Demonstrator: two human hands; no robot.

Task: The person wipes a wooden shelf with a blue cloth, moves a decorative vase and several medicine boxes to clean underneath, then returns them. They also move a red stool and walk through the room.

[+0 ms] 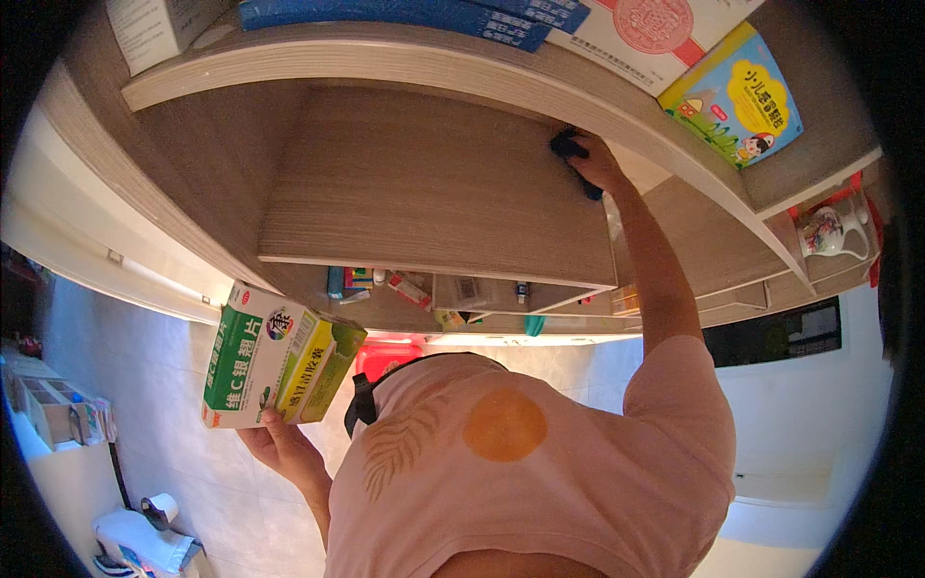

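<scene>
My left hand [286, 451] is closed around the lower edges of two medicine boxes, held in front of the cabinet at the left. One is a white and green box [252, 358]; beside it is a yellow and green box [323, 371]. My right arm reaches up into a wooden shelf compartment [414, 183]. There my right hand [599, 166] grips a dark cloth [578, 162], which lies against the board near the compartment's right end. Part of the cloth is hidden by my fingers.
On the shelf above stand blue boxes [405, 21], a white and red box [647, 39] and a blue and yellow box [747, 96]. A white jug [831, 233] stands in a right-hand compartment. Below are small items, including a red and white packet [409, 291].
</scene>
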